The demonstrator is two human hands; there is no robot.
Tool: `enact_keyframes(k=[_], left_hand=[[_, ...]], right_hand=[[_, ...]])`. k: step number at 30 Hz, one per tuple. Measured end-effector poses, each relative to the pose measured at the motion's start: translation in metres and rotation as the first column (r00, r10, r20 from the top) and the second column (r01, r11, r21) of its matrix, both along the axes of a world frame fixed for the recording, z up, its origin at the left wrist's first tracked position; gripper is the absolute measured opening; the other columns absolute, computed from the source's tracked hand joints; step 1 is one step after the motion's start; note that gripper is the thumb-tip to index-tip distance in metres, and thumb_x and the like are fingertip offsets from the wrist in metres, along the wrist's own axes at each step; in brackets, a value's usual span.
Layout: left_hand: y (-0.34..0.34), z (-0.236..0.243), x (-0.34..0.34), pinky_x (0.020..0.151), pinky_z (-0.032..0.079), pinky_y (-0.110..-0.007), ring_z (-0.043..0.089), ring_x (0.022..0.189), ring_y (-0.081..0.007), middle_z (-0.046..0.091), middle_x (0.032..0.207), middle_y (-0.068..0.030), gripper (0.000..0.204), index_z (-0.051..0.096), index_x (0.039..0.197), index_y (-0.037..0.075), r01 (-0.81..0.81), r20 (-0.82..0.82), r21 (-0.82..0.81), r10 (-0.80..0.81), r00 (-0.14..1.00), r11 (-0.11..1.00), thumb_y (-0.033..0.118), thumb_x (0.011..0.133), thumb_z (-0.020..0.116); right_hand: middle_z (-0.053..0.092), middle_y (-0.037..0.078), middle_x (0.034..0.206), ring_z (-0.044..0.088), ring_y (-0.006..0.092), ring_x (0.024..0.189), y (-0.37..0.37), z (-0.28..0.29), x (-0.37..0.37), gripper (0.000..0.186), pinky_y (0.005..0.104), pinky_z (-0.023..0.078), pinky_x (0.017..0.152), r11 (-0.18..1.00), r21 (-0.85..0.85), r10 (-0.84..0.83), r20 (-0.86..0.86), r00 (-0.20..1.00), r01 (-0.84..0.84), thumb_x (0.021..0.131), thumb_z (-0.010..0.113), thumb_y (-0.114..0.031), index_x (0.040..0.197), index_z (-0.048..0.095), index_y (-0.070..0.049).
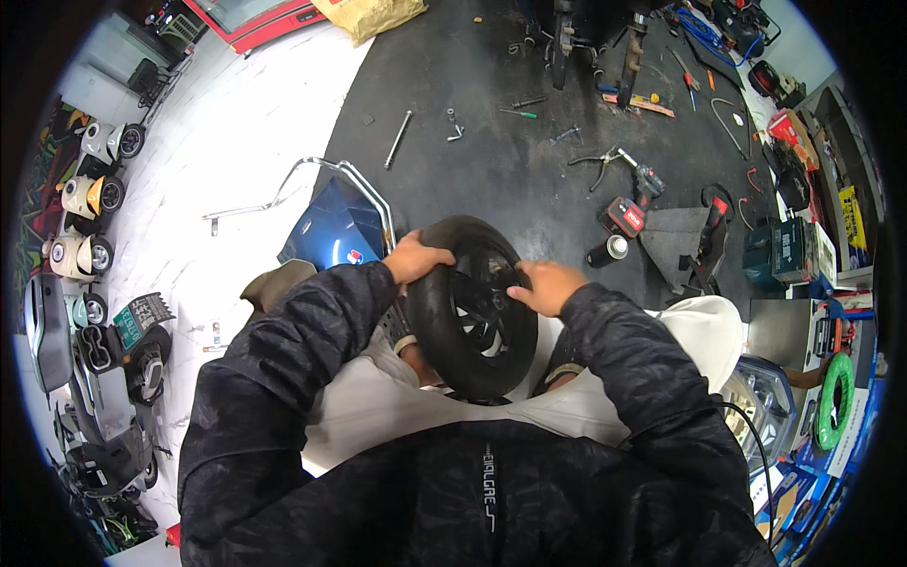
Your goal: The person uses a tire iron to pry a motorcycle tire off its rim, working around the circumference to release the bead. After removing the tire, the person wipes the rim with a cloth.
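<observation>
A small black wheel with its tyre (432,317) stands tilted between my legs, its spoked side facing up and to the right. My left hand (416,258) grips the tyre at its upper left, thumb over the tread and the other fingers partly hidden behind it. At the upper right edge, my right hand (550,287) holds the wheel with its thumb and fingers bent onto the rim side. Just left of the wheel lie a glossy blue panel (333,227) and a bent chrome tube (376,197).
Beyond my right hand are a black spray can (607,251), a cordless drill (648,183) and pliers (597,168). A long metal bar (399,140) and a green-handled screwdriver (520,113) lie on the dark mat. Parked scooters (94,198) line the left; boxes and a green ring (835,402) stand right.
</observation>
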State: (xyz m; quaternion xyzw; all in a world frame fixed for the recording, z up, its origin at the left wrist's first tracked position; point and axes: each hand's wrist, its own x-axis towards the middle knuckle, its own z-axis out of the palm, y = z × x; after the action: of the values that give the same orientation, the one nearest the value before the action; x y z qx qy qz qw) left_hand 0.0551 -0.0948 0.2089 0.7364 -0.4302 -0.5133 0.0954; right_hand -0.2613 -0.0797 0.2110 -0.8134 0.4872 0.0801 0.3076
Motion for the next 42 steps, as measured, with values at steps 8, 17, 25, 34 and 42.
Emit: enact_keyframes(k=[8,17,25,34,42], left_hand=[[-0.034,0.059,-0.094,0.114,0.054,-0.042,0.070,0.135,-0.0374,0.071,0.145,-0.0292,0.111,0.049,0.164,-0.005,0.229,0.065,-0.394,-0.222,0.973,0.890,0.033,0.069,0.093],[-0.127,0.066,-0.062,0.079,0.067,-0.046,0.079,0.101,-0.0346,0.073,0.131,-0.0265,0.120,0.013,0.177,-0.003,-0.398,-0.651,-0.323,0.103,0.752,0.859,0.008,0.084,0.087],[-0.084,-0.132,-0.065,0.088,0.067,-0.054,0.080,0.109,-0.0362,0.080,0.123,-0.0211,0.053,0.071,0.136,-0.005,-0.632,-0.680,0.231,0.587,0.440,0.740,0.034,0.102,0.083],[-0.069,-0.156,-0.049,0.082,0.066,-0.046,0.072,0.093,-0.0310,0.068,0.131,-0.0164,0.053,0.067,0.142,0.004,-0.426,-0.213,0.297,0.495,0.843,0.854,0.043,0.108,0.070],[-0.174,-0.020,-0.066,0.109,0.055,-0.044,0.067,0.133,-0.0336,0.065,0.152,-0.0239,0.092,0.055,0.158,-0.005,-0.301,-0.605,-0.016,0.231,0.762,0.953,0.073,0.111,0.051]], right_hand=[[0.080,0.023,0.123,0.077,0.0384,0.118,-0.038,0.129,-0.069,0.061,0.0455,0.060,0.102,0.877,-0.174,-0.295,0.541,0.787,0.448,0.106,0.075,-0.044,0.147,0.066,0.000],[0.080,0.020,0.124,0.077,0.0359,0.115,-0.060,0.122,-0.121,0.059,0.0446,0.058,0.102,0.846,-0.061,-0.394,0.598,0.698,0.530,0.105,0.076,-0.044,0.145,0.068,-0.001],[0.080,0.023,0.120,0.077,0.0407,0.113,-0.079,0.108,-0.110,0.057,0.0476,0.059,0.099,0.913,-0.033,-0.312,0.586,0.748,0.406,0.105,0.076,-0.042,0.142,0.069,0.001],[0.076,0.025,0.132,0.072,0.0430,0.123,-0.080,0.088,-0.092,0.056,0.0487,0.056,0.107,0.953,0.026,-0.282,0.440,0.853,0.301,0.106,0.073,-0.042,0.143,0.069,0.000],[0.066,0.017,0.150,0.063,0.0296,0.138,-0.112,0.136,-0.081,0.054,0.0431,0.048,0.118,0.454,-0.080,-0.242,0.947,0.209,0.887,0.112,0.068,-0.035,0.150,0.062,0.002]])
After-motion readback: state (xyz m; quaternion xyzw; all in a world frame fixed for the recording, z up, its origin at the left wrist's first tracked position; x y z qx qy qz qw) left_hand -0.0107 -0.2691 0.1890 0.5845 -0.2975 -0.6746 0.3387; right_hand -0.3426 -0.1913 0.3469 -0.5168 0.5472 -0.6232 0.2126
